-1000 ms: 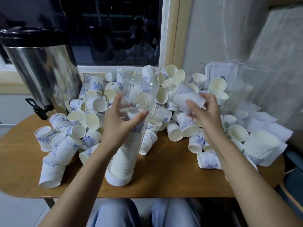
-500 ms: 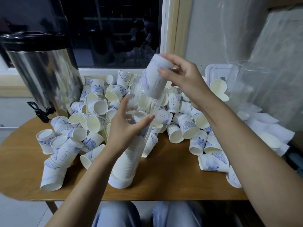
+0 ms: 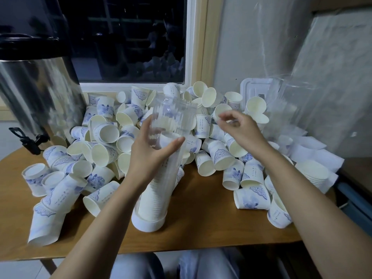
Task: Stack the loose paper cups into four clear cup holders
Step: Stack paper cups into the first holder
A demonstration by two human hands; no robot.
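Observation:
A tall clear cup holder (image 3: 173, 117) with a white base (image 3: 148, 223) stands tilted on the wooden table (image 3: 201, 224). A stack of white paper cups (image 3: 156, 196) fills its lower half. My left hand (image 3: 150, 152) grips the holder around its middle. My right hand (image 3: 240, 129) hovers to the right of the holder's mouth, over the cup pile, fingers loosely curled and holding nothing. Loose white cups with blue print (image 3: 108, 135) lie heaped behind and on both sides of the holder.
A steel drinks urn (image 3: 34, 97) with a black tap (image 3: 26, 139) stands at the left rear. Clear plastic wrapping (image 3: 291, 101) and a white lid (image 3: 255, 87) lean on the right wall. A nested cup stack (image 3: 316, 174) lies at the right edge.
My right hand carried a cup up to the holder's mouth and let it go inside. That hand has since dropped, empty, to the right toward the pile. My left hand kept its grip.

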